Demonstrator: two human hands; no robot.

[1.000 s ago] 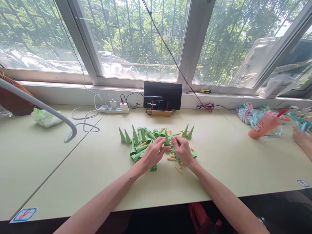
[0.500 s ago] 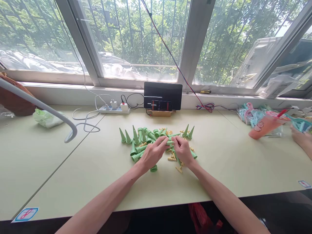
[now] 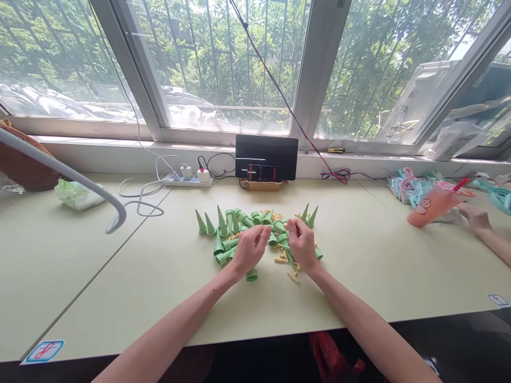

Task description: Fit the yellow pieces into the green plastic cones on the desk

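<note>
My left hand is closed with its fingertips pinched together above the pile; whatever they hold, if anything, is hidden. Facing it across a small gap is my right hand, also closed in a pinch, its contents too small to make out. Between the hands lies a green plastic cone. Around them are several more hollow green cones, mostly on their sides. Upright pointed cones stand at the pile's left, and two others at its right. Small yellow T-shaped pieces are scattered beside my right wrist.
A phone leans against a dark tablet screen at the back. Left of it sits a power strip with white cables. A pink cup tilts at the right, near another person's hand. A grey curved bar crosses the left.
My hands have moved apart from a shared grip around a green cone, the left one drawing leftward. At the right, the other person's hand has shifted left, towards the cup.
</note>
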